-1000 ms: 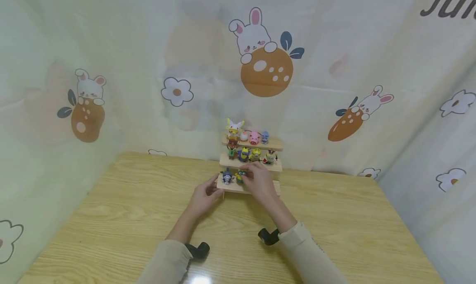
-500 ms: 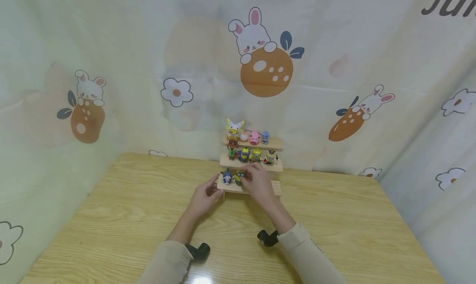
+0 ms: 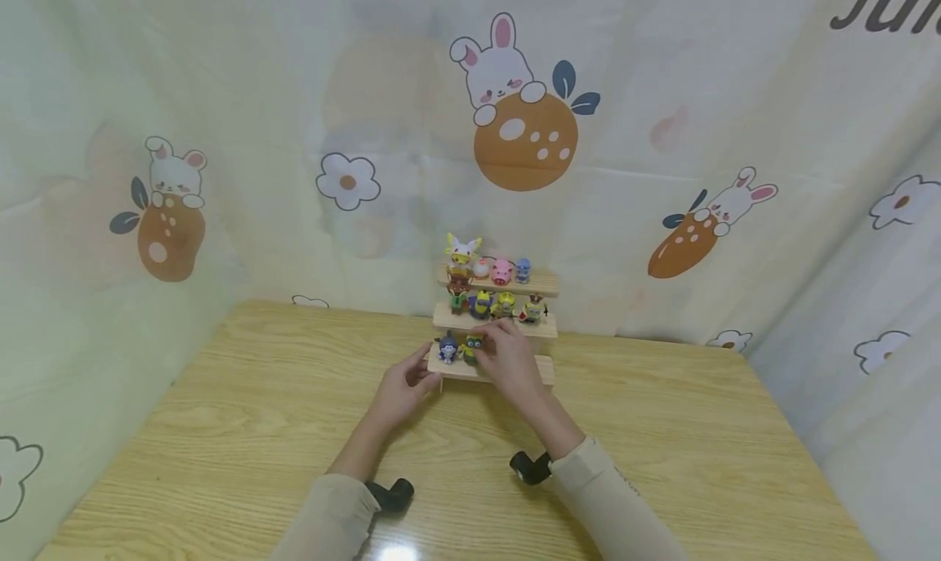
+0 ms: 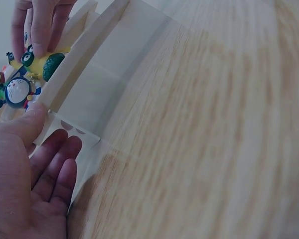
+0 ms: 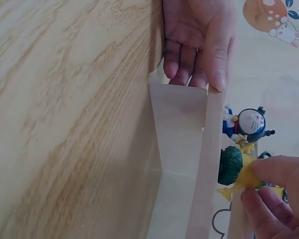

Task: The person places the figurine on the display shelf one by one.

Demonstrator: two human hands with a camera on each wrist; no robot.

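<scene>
A small three-tier wooden display stand (image 3: 540,371) holds several toy figurines. At the left end of its lowest board my left hand (image 3: 400,391) grips the stand; in the left wrist view the thumb lies at the board's corner, with the other fingers curled by the clear side panel (image 5: 182,104). My right hand (image 3: 512,367) pinches a yellow figurine with a green base and goggle-like eyes (image 5: 248,172) between thumb and fingers, its base at the lowest board. Just left of it stands a blue-and-white cat-like figurine (image 3: 448,349).
The middle board bears several figurines, among them a yellow one in purple (image 3: 481,304). On the top board are a pink pig (image 3: 501,272), a small blue figure (image 3: 523,270) and a white-and-yellow eared figure (image 3: 461,251). A wood-grain table (image 3: 257,414) meets a printed curtain (image 3: 279,218) behind.
The yellow-and-green figurine has turned slightly and shifted a little left in my right hand, its eyes now facing more to the front. My left hand stays on the stand.
</scene>
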